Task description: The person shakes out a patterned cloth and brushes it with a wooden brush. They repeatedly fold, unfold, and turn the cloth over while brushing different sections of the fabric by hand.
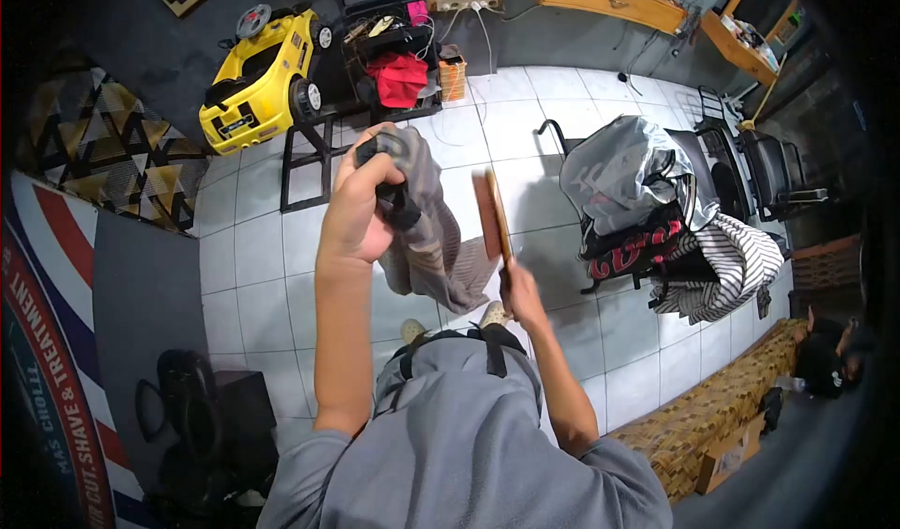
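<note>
My left hand (358, 201) is raised in front of me, fingers wrapped round the dark edge of a grey-brown cloth (431, 220). The cloth hangs down in folds, and a ribbed part spreads toward the right. In my right hand (521, 297) is a brush (494, 215) with a wooden back and reddish-brown bristles, gripped by the lower end of its handle. It stands nearly upright just right of the cloth, bristles facing left toward it. Both things are held over the white tiled floor (511, 107).
A chair on the right carries a clear plastic bag (619, 173) and a striped cloth (731, 267). Ahead left are a black metal frame (305, 163), a yellow toy car (262, 79) and an open black case with a red cloth (398, 79). A person (825, 356) lies at the far right.
</note>
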`<state>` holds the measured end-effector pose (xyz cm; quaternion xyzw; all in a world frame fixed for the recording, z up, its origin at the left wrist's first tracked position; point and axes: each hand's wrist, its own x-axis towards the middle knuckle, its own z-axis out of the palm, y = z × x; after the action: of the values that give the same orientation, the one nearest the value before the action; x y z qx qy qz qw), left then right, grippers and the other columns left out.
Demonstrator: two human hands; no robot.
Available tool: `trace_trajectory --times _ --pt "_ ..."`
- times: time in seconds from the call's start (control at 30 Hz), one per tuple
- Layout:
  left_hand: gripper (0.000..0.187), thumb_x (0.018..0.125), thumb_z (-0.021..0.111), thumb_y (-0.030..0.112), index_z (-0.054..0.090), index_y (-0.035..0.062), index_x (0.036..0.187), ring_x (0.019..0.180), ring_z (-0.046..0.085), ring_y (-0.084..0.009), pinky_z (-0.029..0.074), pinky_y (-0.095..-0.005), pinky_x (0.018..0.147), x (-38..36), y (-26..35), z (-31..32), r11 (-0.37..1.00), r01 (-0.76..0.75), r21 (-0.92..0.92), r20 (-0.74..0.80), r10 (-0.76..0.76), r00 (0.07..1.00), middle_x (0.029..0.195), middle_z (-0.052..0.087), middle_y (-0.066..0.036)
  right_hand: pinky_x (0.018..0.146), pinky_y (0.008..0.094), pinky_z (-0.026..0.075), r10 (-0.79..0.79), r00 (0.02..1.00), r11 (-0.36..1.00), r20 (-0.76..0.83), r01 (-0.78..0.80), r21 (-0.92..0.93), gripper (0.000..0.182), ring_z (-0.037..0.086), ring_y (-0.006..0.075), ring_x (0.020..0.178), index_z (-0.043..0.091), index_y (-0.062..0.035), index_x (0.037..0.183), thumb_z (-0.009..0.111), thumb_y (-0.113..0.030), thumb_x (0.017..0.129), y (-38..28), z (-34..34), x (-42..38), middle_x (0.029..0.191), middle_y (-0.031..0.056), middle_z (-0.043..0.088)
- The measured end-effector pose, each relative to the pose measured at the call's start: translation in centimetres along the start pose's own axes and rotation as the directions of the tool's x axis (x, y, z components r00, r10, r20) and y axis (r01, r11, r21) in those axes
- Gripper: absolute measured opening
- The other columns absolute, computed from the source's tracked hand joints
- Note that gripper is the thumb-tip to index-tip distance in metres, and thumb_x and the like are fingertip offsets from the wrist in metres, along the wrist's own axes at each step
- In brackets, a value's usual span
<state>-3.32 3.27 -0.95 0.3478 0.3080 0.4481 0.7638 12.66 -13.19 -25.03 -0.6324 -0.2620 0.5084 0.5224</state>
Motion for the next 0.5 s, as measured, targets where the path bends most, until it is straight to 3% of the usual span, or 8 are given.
trace_trajectory --times 0.07,0.13,0.2,0.3,0.33,0.4,0.47,0.5 --pt "0.047 0.069 0.044 -0.006 0.049 0.0001 0.115 0.084 0.058 -0.0179 0.047 -0.0289 0.08 0.0 -0.3 0.3 0.999 0.043 0.008 0.042 -0.044 0.998 0.095 0.057 -0.008 0.036 0.0237 0.023 -0.062 0.993 0.958 0.1 0.031 0.286 0.048 0.031 0.0067 0.039 0.04 -0.0114 0.073 0.033 -0.054 0.094 -6.5 2.4 -1.7 0.05 -0.0022 0.035" --pt "0.039 0.077 0.047 -0.004 0.048 0.0009 0.115 0.081 0.058 -0.0143 0.048 -0.0252 0.075 0.1 -1.1 0.6 0.997 -0.008 0.074 0.107 0.0 0.994 0.094 0.058 -0.007 0.035 0.0237 0.023 -0.181 0.958 0.882 0.222 0.059 0.467 0.048 0.03 0.0075 0.038 0.038 -0.0116 0.078 0.031 -0.057 0.093 -10.0 4.6 -3.2 0.051 -0.0024 0.033" --pt "0.036 0.081 0.048 -0.002 0.048 0.0015 0.116 0.079 0.057 -0.0118 0.048 -0.0232 0.071 0.0 -1.8 1.6 0.985 -0.064 0.158 0.13 0.044 0.991 0.093 0.058 -0.005 0.036 0.0225 0.022 -0.105 0.971 0.953 0.215 0.036 0.3 0.048 0.03 0.0079 0.039 0.036 -0.0117 0.076 0.029 -0.056 0.094 -11.5 7.0 -4.2 0.052 -0.0031 0.032" --pt "0.03 0.083 0.049 -0.001 0.051 0.0022 0.113 0.079 0.057 -0.0086 0.048 -0.0218 0.068 0.2 -1.2 1.4 0.975 -0.126 0.186 0.115 0.105 0.988 0.093 0.059 -0.005 0.041 0.027 0.037 -0.289 0.917 0.939 0.275 0.215 0.268 0.044 0.045 0.0173 0.043 0.048 -0.0064 0.085 0.029 -0.044 0.098 -4.1 8.7 -0.3 0.056 0.0042 0.049" --pt "0.03 0.083 0.049 -0.002 0.052 0.0021 0.112 0.079 0.058 -0.0083 0.048 -0.0218 0.068 0.3 -0.9 1.1 0.967 -0.147 0.208 0.11 0.126 0.986 0.093 0.059 -0.006 0.045 0.0311 0.04 -0.367 0.894 0.929 0.259 0.365 0.055 0.041 0.049 0.0219 0.047 0.049 -0.0056 0.09 0.03 -0.041 0.098 -0.9 8.4 1.1 0.06 0.0071 0.053" --pt "0.025 0.083 0.049 -0.002 0.053 0.0041 0.107 0.064 0.049 -0.004 0.042 -0.0202 0.053 -0.1 0.0 1.5 0.972 -0.146 0.184 0.072 0.135 0.988 0.083 0.054 0.0 0.052 0.0393 0.046 -0.514 0.811 0.724 0.28 0.585 -0.365 0.036 0.057 0.0312 0.055 0.052 -0.0039 0.1 0.033 -0.034 0.098 6.3 6.6 3.6 0.067 0.0131 0.061" --pt "0.025 0.083 0.049 -0.002 0.053 0.0042 0.107 0.063 0.049 -0.0039 0.042 -0.0201 0.052 -0.4 0.8 1.0 0.974 -0.135 0.181 0.066 0.125 0.99 0.083 0.054 0.0 0.065 0.0489 0.048 0.055 0.898 0.566 0.437 0.332 -0.755 0.032 0.061 0.0405 0.076 0.054 -0.005 0.109 0.037 -0.028 0.095 12.5 2.4 4.1 0.087 0.0203 0.064" --pt "0.025 0.082 0.05 -0.002 0.054 0.0046 0.106 0.065 0.052 -0.0051 0.045 -0.0203 0.055 -0.5 0.9 0.9 0.974 -0.149 0.173 0.066 0.14 0.988 0.083 0.056 -0.001 0.068 0.0485 0.048 0.15 0.864 0.445 0.48 0.374 -0.813 0.034 0.061 0.0401 0.081 0.055 -0.0051 0.11 0.036 -0.029 0.094 17.9 -0.5 4.9 0.089 0.022 0.063"
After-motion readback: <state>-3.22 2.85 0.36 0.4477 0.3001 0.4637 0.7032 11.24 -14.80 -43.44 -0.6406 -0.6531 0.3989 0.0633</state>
